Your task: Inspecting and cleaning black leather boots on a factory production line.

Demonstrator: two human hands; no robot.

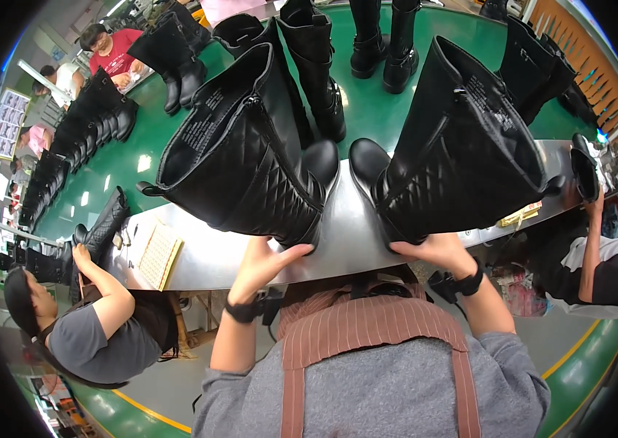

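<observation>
On metal ledge (345,226): L hand (269,259), R hand (442,252) touching qltd blk boots (272,179).

left boot (250,175), right boot (458,171): on ledge (349,219) | pad (159,255): left of both | belt (375,113): behind ledge

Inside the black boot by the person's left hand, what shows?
In that boot, dark lining with pale printing shows near the opening. The interior farther down is covered by the boot's own walls, so anything there cannot be seen.
</observation>
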